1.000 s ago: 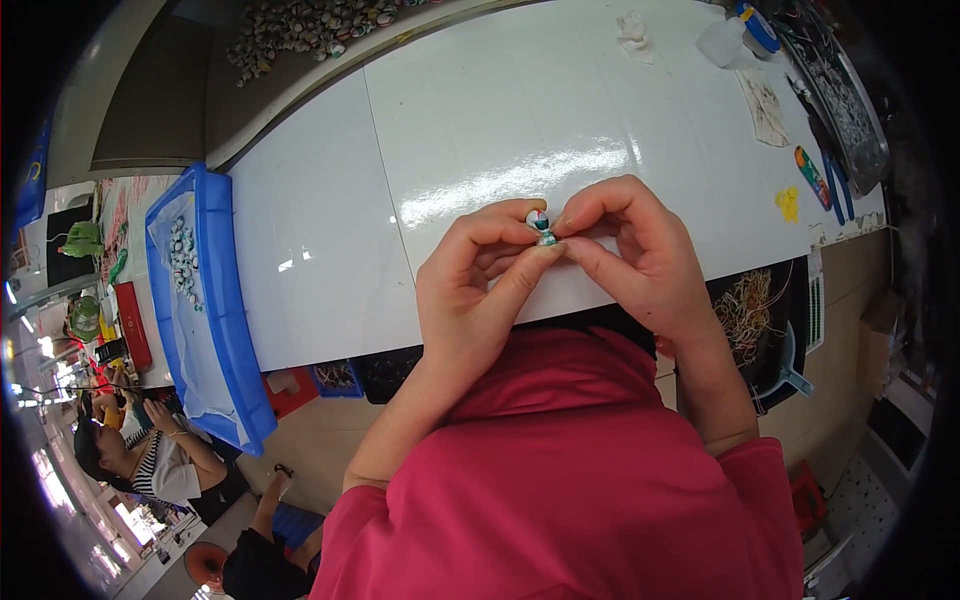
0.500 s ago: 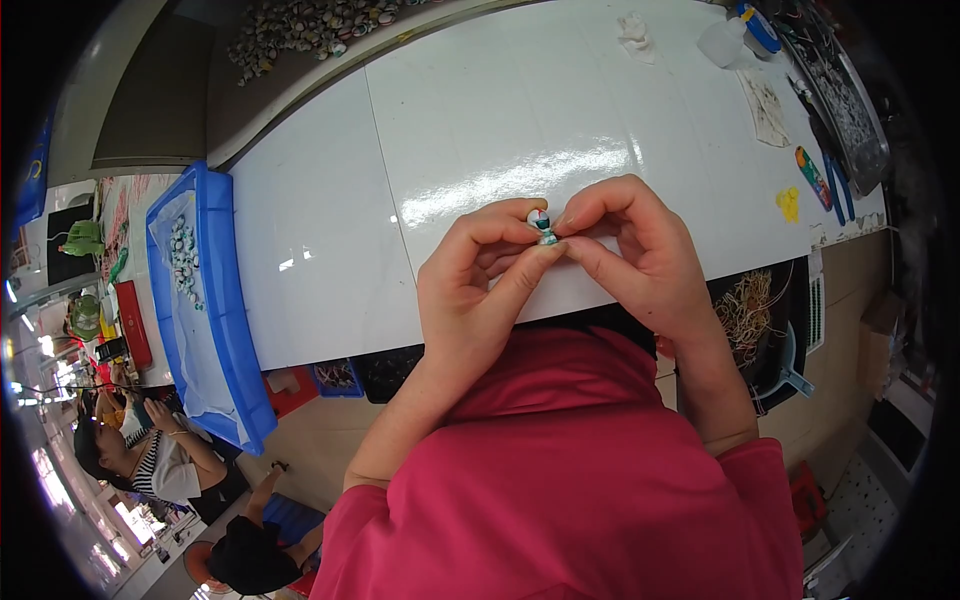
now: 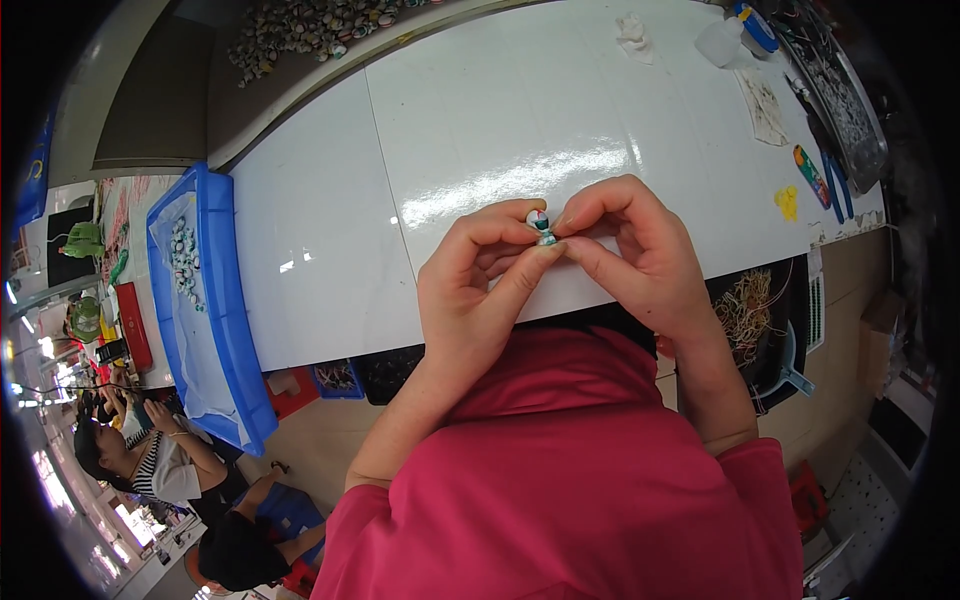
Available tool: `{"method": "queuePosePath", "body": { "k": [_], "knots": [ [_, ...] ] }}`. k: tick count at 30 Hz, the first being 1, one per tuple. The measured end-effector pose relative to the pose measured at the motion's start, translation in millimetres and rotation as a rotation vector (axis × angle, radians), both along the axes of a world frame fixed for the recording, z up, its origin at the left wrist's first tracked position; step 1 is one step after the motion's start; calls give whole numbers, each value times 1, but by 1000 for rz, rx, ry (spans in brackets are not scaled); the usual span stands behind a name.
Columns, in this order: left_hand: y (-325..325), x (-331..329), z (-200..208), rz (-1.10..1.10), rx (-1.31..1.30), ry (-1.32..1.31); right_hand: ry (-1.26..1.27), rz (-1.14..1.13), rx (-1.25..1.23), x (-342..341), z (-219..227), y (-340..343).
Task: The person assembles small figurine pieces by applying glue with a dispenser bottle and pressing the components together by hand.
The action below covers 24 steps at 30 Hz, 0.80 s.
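Just above the near edge of the white table, a small toy figurine is held between my two hands. It has a round white head with a bit of red, a dark face area and a teal-and-white lower body. My left hand pinches it, with the thumb near its base and the index finger curled behind its head. From the other side, my right hand closes thumb and index fingertips at its edge. The fingertips partly cover the figurine's sides.
A blue tray of small figurines stands left. Many small round pieces lie on a far shelf. At right are a clear bottle, a stained cloth, blue-handled pliers and a yellow lump. Co-workers sit lower left.
The figurine has turned slightly between my fingers, so red now shows on its head. My hands stay almost in place. A dark-haired co-worker at the lower left has shifted.
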<state>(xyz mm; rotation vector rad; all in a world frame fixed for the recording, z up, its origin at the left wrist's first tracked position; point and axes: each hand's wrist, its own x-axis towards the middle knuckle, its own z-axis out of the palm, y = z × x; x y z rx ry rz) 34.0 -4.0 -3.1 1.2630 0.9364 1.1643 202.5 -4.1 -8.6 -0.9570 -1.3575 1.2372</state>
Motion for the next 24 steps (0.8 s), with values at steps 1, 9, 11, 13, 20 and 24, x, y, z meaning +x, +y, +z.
{"method": "queuePosePath", "body": {
  "k": [1,9,11,13,20,24],
  "knots": [
    [0,0,0,-2,2,0,2,0,-3,0,0,0],
    [-4,5,13,-27,-101,-110,41,-35,7,2,7,-3],
    [-3,5,16,-64,-108,-50,38,-70,35,4,9,-3],
    [-2,5,22,-93,-183,-91,-75,-109,149,4,13,-3],
    [8,-5,8,-219,-10,-28,-190,-108,304,3,20,5],
    [10,-8,8,-250,-63,-146,-164,-100,249,1,17,3]
  ]
}}
